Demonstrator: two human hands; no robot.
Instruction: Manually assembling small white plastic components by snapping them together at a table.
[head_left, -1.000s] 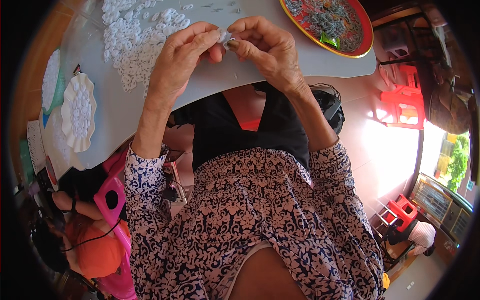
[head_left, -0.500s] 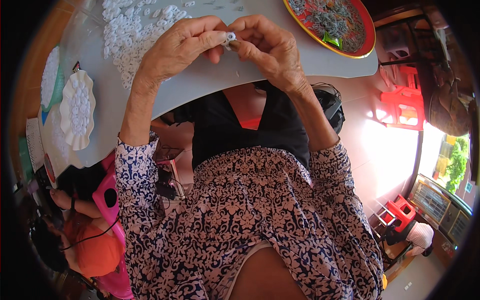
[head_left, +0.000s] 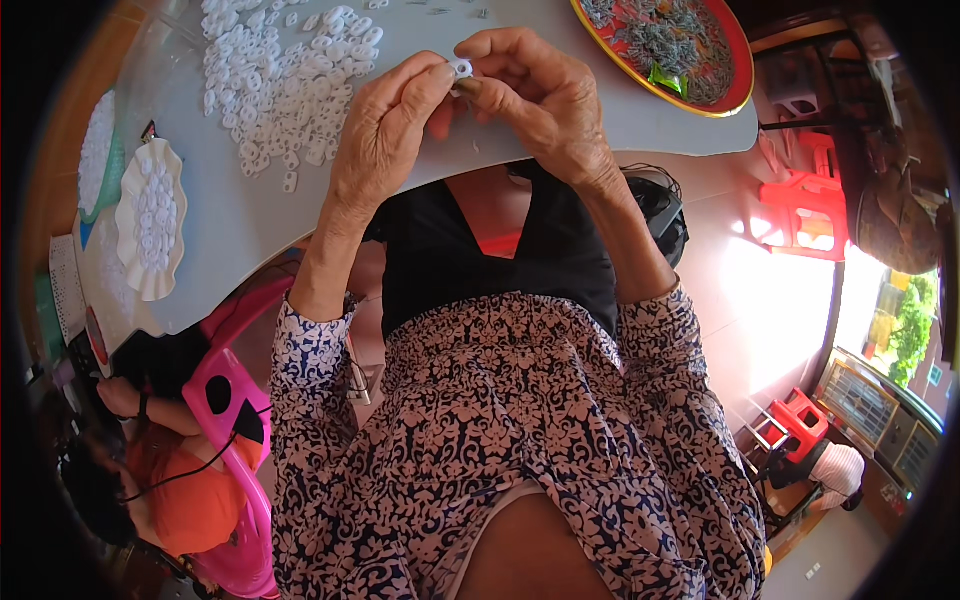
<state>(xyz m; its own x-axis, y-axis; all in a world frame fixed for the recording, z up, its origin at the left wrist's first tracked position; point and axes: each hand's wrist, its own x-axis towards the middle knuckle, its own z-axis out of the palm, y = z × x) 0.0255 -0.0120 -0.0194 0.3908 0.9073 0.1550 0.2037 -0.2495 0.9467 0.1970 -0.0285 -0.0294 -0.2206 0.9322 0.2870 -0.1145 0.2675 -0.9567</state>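
Note:
Between both hands, over the front part of the grey table, is a small white plastic piece with a hole. My left hand pinches it from the left with thumb and fingertips. From the other side, my right hand grips it with the thumb pressed to its lower edge and the fingers curled. The fingertips hide part of the piece. A loose heap of similar white pieces spreads over the table left of my hands. I cannot see whether anything else is held in the fingers.
A red round tray with a yellow rim holds many thin grey metal pins and a green packet. A white wavy-edged dish of white pieces stands at left. Another person sits by a pink chair. Red stools stand at right.
My left hand and forearm have swung right and become more upright, uncovering more of the white heap. The right hand stays nearly still, and both keep hold of the white piece.

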